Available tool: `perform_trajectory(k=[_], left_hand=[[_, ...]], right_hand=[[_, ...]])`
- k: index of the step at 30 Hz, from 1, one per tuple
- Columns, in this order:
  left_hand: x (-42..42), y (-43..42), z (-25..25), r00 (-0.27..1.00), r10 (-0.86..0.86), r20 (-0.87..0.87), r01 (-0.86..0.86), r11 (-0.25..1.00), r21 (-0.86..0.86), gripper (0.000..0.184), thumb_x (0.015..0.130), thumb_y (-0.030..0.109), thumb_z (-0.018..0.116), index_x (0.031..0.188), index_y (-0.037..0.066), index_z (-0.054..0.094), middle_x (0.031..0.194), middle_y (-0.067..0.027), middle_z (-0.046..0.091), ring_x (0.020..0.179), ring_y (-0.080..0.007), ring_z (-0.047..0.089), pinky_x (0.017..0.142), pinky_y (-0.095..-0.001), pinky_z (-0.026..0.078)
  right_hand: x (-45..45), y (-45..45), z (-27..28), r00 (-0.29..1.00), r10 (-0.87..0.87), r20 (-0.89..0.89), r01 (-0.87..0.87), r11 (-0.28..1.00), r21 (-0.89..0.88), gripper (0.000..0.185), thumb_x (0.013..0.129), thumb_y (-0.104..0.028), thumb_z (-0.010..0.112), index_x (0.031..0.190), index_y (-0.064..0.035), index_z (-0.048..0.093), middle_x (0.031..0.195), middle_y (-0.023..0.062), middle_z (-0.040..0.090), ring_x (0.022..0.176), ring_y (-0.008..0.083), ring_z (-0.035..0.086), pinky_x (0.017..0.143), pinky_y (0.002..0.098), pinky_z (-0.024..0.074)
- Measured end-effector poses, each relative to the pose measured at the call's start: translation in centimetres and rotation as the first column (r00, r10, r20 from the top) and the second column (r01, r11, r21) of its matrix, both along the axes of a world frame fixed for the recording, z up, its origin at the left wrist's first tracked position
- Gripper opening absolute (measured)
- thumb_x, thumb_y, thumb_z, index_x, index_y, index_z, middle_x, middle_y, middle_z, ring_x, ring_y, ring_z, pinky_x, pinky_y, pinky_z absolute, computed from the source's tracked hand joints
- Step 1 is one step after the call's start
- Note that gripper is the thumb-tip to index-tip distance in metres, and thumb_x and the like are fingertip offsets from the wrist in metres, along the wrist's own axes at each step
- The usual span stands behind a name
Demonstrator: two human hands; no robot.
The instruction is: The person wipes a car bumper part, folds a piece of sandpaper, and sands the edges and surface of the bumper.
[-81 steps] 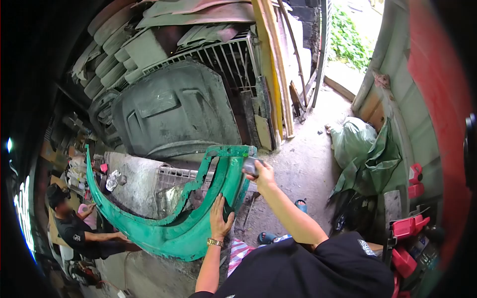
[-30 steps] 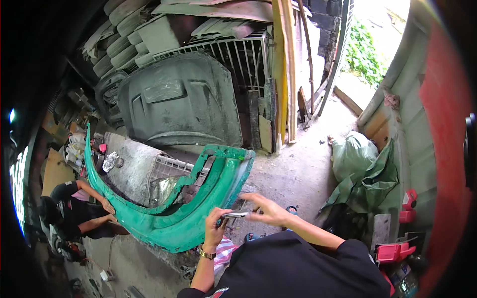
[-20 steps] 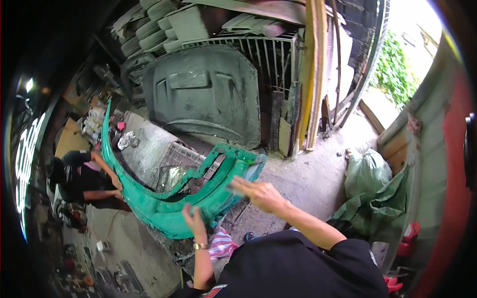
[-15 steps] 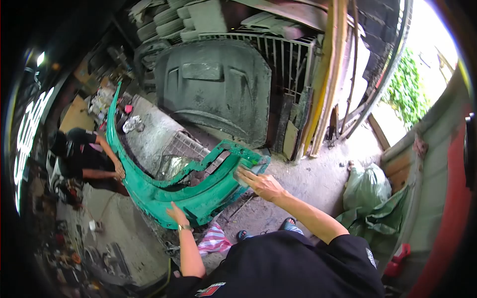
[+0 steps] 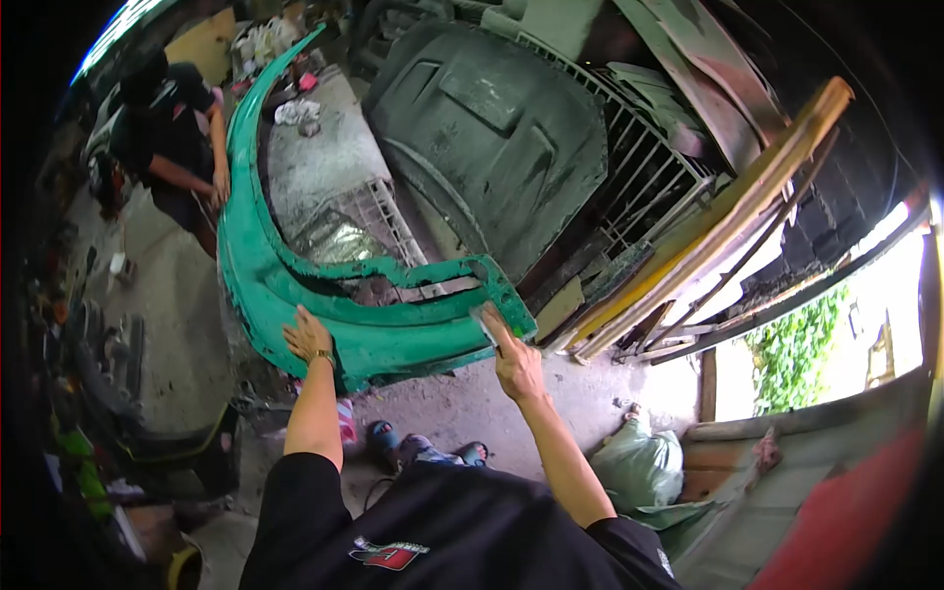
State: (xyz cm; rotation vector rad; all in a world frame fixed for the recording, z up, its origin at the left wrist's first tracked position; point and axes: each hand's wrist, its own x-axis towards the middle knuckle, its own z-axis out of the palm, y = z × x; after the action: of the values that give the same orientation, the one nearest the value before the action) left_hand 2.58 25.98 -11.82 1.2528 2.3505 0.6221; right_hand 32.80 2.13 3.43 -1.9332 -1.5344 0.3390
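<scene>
A long curved green panel (image 5: 393, 339) with ragged edges stretches from the upper left to the middle. My left hand (image 5: 308, 334) lies on its near part, fingers spread. At the panel's right end, my right hand (image 5: 516, 364) holds a small grey flat block (image 5: 487, 323) against the green surface. The block is partly hidden by the fingers, so its details cannot be made out.
A co-worker (image 5: 177, 138) in a black shirt has both hands at the panel's far left edge. Behind the panel stand a dark car hood (image 5: 492, 128) and a metal grille (image 5: 644, 157). A green sack (image 5: 639, 462) sits at lower right.
The view has turned, shifting the room in frame. My left hand, earlier holding the flat thing with the right, has moved onto the panel. My right hand has brought the block to the panel's end.
</scene>
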Motion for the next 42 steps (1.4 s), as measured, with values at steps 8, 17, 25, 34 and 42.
perform_trajectory(k=[8, 17, 25, 34, 42], left_hand=[[0.2, 0.0, 0.0, 0.997, -0.019, 0.078, 0.019, 1.0, 0.009, 0.068, 0.097, 0.059, 0.015, 0.142, 0.015, 0.041, 0.155, -0.0183, 0.012, 0.144, -0.0331, 0.008, 0.115, -0.0482, 0.005], [0.2, -0.2, -0.3, 0.999, -0.035, 0.027, 0.034, 0.999, 0.021, 0.065, 0.097, 0.057, 0.017, 0.141, 0.017, 0.043, 0.155, -0.0189, 0.014, 0.143, -0.0342, 0.01, 0.115, -0.0485, 0.006], [0.2, 0.1, 0.0, 0.999, -0.032, 0.031, 0.031, 0.999, 0.043, 0.066, 0.097, 0.057, 0.017, 0.141, 0.014, 0.041, 0.155, -0.019, 0.014, 0.143, -0.0339, 0.009, 0.115, -0.0481, 0.005], [0.2, -0.2, 0.2, 0.999, -0.041, 0.035, 0.038, 0.996, 0.079, 0.068, 0.097, 0.056, 0.017, 0.142, 0.011, 0.041, 0.155, -0.0187, 0.012, 0.144, -0.0339, 0.009, 0.115, -0.0481, 0.004], [0.2, -0.3, -0.2, 0.998, -0.036, 0.048, 0.033, 0.997, 0.074, 0.069, 0.097, 0.058, 0.018, 0.142, 0.011, 0.04, 0.155, -0.0191, 0.012, 0.144, -0.0343, 0.007, 0.115, -0.048, 0.003]], right_hand=[[-0.3, -0.3, -1.6, 0.994, -0.018, 0.111, 0.002, 0.99, 0.143, 0.06, 0.076, 0.005, 0.044, 0.132, -0.016, 0.047, 0.141, 0.0021, 0.046, 0.107, 0.0269, 0.061, 0.074, 0.0389, 0.0543], [0.8, -1.1, -1.3, 0.993, 0.064, 0.101, -0.078, 0.986, 0.149, 0.07, 0.068, 0.007, 0.046, 0.134, -0.0162, 0.047, 0.14, 0.0052, 0.046, 0.109, 0.0314, 0.058, 0.084, 0.0395, 0.0509], [1.6, -10.8, -6.4, 0.986, -0.144, -0.085, 0.127, 0.975, -0.181, 0.073, 0.069, 0.008, 0.047, 0.137, -0.0182, 0.047, 0.138, 0.0103, 0.048, 0.103, 0.0321, 0.063, 0.081, 0.0395, 0.0527], [-0.6, -2.6, -1.0, 0.989, 0.092, 0.112, -0.104, 0.989, 0.104, 0.076, 0.063, 0.016, 0.038, 0.134, -0.0093, 0.049, 0.141, 0.0126, 0.045, 0.118, 0.0303, 0.055, 0.092, 0.0356, 0.0494], [0.3, -0.6, -2.4, 0.991, 0.133, 0.016, -0.134, 0.983, 0.126, 0.081, 0.06, 0.018, 0.036, 0.136, -0.0097, 0.046, 0.143, 0.0144, 0.042, 0.13, 0.0319, 0.042, 0.103, 0.0379, 0.0402]])
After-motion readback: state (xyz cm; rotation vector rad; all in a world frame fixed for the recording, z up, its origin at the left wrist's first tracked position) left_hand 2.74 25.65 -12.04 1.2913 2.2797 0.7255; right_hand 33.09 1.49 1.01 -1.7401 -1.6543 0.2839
